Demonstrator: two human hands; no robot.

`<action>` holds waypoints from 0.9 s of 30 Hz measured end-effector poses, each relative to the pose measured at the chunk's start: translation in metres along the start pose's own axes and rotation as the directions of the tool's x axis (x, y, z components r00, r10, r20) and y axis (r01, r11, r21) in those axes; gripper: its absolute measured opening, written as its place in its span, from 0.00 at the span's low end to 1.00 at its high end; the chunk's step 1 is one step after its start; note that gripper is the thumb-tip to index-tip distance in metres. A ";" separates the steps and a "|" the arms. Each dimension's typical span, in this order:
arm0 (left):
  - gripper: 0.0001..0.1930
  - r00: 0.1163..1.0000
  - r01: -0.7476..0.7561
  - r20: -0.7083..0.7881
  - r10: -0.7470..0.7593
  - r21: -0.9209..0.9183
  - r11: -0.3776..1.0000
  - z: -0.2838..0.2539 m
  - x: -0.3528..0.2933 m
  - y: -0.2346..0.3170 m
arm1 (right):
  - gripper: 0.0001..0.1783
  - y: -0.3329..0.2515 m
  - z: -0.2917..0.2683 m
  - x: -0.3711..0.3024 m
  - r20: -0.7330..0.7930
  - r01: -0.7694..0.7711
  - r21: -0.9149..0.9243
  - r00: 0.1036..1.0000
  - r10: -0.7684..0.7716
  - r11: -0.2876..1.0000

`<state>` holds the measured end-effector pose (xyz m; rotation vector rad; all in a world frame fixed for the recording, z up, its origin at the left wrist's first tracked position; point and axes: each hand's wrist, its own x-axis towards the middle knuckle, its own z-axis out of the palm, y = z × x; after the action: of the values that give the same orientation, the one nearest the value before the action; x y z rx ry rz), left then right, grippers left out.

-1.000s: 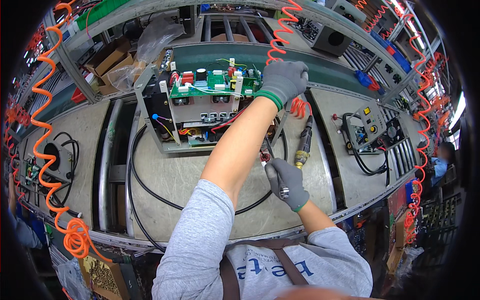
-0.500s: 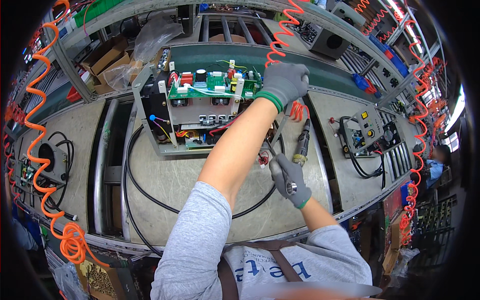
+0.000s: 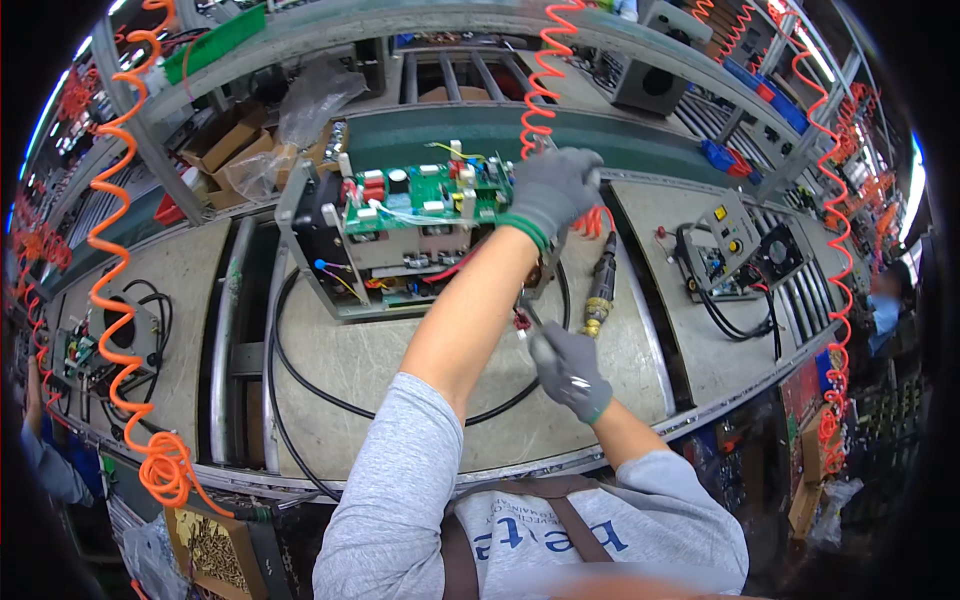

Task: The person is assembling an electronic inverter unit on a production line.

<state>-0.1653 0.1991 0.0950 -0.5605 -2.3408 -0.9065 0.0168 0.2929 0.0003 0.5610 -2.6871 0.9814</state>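
An open-framed electrical unit (image 3: 400, 262) stands on the bench, with a green circuit board (image 3: 432, 192) on top and wires inside. My gloved left hand (image 3: 556, 188) reaches across to its right end, fingers curled over the upper edge of the end panel; their tips are hidden. Below it, my gloved right hand (image 3: 572, 372) is closed around a metal wrench (image 3: 531, 314) whose far end points up into the unit's lower right corner. My left forearm covers part of that corner. Beside the right hand lies a power screwdriver (image 3: 601, 285) on a red coiled hose.
A black cable (image 3: 305, 390) loops over the bench top. More part-built units stand at the left (image 3: 110, 335) and right (image 3: 735, 250). Orange coiled hoses (image 3: 125, 265) hang at both sides. Cardboard boxes (image 3: 222, 150) and clear plastic lie behind, left.
The view has shifted slightly. My left hand has moved a little left relative to the unit. My right hand has turned, and the wrench's ring end shows less plainly.
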 end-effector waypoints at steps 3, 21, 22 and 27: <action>0.11 0.994 -0.096 -0.051 0.096 0.010 0.995 0.003 -0.021 0.012 | 0.14 0.009 -0.045 -0.024 -0.054 -0.029 0.601 0.996 0.077 0.799; 0.37 0.304 0.608 -0.697 -0.649 -0.383 0.695 -0.105 -0.245 -0.087 | 0.09 0.127 -0.019 0.219 0.556 -0.626 0.700 0.780 0.287 0.344; 0.38 0.298 0.578 -0.680 -0.670 -0.430 0.693 -0.105 -0.251 -0.100 | 0.08 0.118 -0.020 0.220 0.470 -0.451 0.612 0.868 0.160 0.649; 0.40 0.257 0.648 -0.546 -0.798 -0.515 0.561 -0.097 -0.224 -0.124 | 0.10 0.129 -0.002 0.231 0.388 -0.450 0.640 0.889 0.245 0.622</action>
<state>-0.0310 0.0067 -0.0459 0.8765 -1.6201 -1.4203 -0.2467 0.3214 0.0052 0.2804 -2.5905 2.2817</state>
